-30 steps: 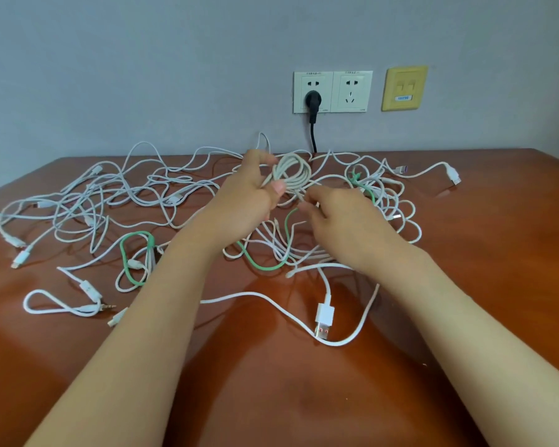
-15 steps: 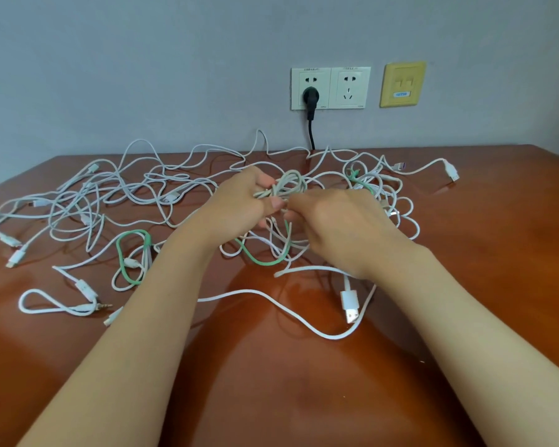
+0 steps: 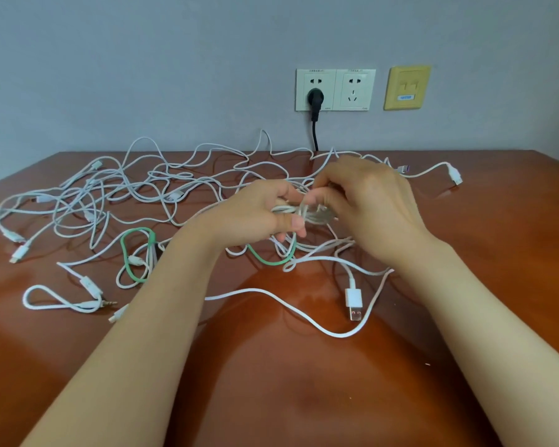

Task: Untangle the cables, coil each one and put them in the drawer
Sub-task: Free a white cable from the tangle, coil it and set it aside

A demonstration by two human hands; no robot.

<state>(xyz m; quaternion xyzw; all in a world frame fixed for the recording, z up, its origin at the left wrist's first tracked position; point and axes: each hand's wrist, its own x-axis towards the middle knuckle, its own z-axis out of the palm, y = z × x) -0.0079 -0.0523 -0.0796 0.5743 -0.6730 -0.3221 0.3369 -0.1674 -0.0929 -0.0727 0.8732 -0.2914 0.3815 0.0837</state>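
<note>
Left hand (image 3: 255, 217) grips a white cable coil (image 3: 309, 213); right hand (image 3: 368, 208) pinches it; wraps should sit snug, even.

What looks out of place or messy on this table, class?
The white cables lie in one sprawling tangle across the wooden table, looped over each other, with a green cable threaded through. The left hand and right hand grip a coiled white cable above it. Nothing looks damaged or spilled.

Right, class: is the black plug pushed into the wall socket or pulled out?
In. The black plug sits in the left socket, its cord hanging down behind the table. The right socket beside it is empty.
</note>
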